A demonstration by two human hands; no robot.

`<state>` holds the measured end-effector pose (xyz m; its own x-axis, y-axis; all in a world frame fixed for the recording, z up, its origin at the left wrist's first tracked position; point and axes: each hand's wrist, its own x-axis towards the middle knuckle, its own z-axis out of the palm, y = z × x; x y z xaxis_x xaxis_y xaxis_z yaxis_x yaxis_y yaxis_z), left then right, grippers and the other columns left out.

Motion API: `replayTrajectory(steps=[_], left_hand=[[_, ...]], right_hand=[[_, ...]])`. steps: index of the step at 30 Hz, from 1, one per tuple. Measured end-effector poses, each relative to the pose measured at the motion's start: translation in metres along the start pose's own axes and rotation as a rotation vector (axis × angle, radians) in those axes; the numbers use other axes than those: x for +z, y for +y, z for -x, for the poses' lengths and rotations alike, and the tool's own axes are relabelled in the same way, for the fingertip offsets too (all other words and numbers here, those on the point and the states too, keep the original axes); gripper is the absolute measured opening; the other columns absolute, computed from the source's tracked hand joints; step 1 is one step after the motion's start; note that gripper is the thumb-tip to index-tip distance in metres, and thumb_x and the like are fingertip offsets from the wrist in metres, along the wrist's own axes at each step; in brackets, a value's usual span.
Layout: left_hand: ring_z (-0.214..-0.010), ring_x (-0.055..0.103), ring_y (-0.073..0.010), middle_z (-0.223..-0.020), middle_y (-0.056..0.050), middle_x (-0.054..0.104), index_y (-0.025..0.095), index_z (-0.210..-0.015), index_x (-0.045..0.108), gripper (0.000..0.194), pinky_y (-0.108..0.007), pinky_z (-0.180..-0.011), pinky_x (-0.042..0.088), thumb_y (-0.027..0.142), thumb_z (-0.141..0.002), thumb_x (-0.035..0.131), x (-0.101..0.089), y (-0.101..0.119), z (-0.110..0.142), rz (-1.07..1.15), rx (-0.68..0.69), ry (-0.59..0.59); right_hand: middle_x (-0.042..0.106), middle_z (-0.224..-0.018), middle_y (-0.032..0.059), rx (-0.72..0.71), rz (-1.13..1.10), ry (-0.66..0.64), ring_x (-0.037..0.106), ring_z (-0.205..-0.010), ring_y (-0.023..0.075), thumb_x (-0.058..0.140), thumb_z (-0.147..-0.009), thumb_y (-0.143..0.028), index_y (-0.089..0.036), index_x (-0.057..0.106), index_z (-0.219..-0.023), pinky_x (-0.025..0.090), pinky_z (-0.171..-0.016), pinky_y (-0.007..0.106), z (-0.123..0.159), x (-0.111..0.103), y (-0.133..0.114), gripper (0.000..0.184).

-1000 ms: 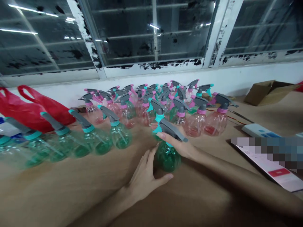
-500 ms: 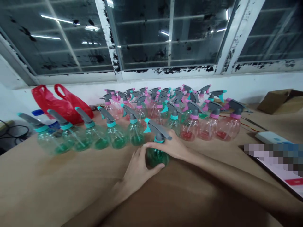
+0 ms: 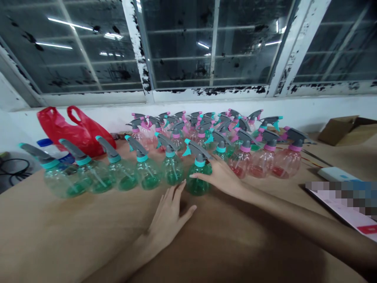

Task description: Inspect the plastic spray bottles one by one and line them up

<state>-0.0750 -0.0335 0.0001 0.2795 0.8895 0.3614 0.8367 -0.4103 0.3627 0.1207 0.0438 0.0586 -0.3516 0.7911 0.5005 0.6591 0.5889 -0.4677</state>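
Observation:
A green spray bottle (image 3: 198, 177) with a grey trigger and teal collar stands at the right end of a row of green spray bottles (image 3: 118, 173) on the brown table (image 3: 73, 236). My right hand (image 3: 219, 176) rests against its right side, fingers curved round the body. My left hand (image 3: 169, 218) lies just in front of the bottle, fingers stretched out and apart, holding nothing.
Behind the row stands a dense cluster of pink spray bottles (image 3: 265, 157) and more green ones. A red plastic bag (image 3: 73, 129) lies at the back left under the window. A cardboard box (image 3: 347, 129) and a white device (image 3: 335, 173) sit on the right.
The green bottle has been pushed away from me into line with the row. My left hand has come off it and drawn back; my right hand still touches it.

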Motion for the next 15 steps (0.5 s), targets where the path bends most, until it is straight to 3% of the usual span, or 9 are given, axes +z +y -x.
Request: replayTrajectory(steps=[7, 15], left_hand=[[-0.113, 0.052, -0.0259, -0.126, -0.007, 0.05, 0.024, -0.132, 0.039, 0.041, -0.043, -0.095, 0.042, 0.031, -0.093, 0.049, -0.023, -0.01, 0.014, -0.015, 0.043, -0.064], [-0.119, 0.047, -0.0279, -0.132, -0.008, 0.046, 0.025, -0.135, 0.036, 0.047, -0.045, -0.097, 0.041, 0.025, -0.09, 0.05, -0.022, -0.007, 0.019, -0.132, 0.136, -0.076]], right_hand=[[0.064, -0.112, 0.0167, 0.068, 0.092, -0.008, 0.057, -0.108, 0.037, 0.062, -0.076, -0.056, -0.017, 0.055, -0.121, 0.048, -0.085, 0.05, -0.021, 0.008, 0.0, 0.06], [0.068, -0.099, 0.0225, 0.152, 0.174, 0.002, 0.061, -0.097, 0.0382, 0.064, -0.076, -0.05, -0.008, 0.063, -0.107, 0.049, -0.077, 0.049, -0.035, 0.014, 0.0, 0.052]])
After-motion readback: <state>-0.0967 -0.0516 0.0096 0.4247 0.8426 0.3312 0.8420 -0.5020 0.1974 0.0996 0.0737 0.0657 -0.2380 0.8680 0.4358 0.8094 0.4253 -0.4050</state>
